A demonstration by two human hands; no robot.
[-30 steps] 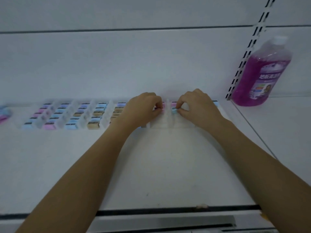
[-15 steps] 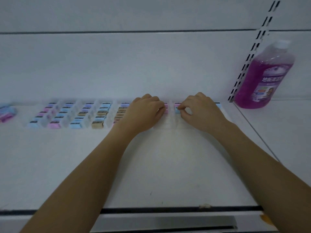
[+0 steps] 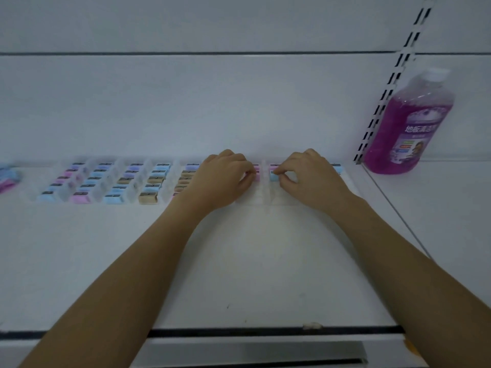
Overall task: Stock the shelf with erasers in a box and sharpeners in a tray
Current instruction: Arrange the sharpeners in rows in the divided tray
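Note:
A clear divided tray (image 3: 265,200) runs along the back of the white shelf (image 3: 239,261), its lanes holding several pastel sharpeners (image 3: 148,196). My left hand (image 3: 225,179) pinches a pink sharpener (image 3: 256,176) in a lane near the middle. Just right of the divider, my right hand (image 3: 310,176) pinches a blue sharpener (image 3: 273,177) in the neighbouring lane. More sharpeners sit behind both hands, partly hidden. The front parts of these two lanes show only bare tray.
A purple bottle of floor cleaner (image 3: 409,126) stands at the back right beside a slotted shelf upright (image 3: 385,102). A few pink and blue items (image 3: 6,179) lie at the far left edge. The shelf's front lip (image 3: 239,332) runs across below my forearms.
Both hands have stayed at the same two lanes, fingers shifting only slightly on the sharpeners. The view has drifted a little.

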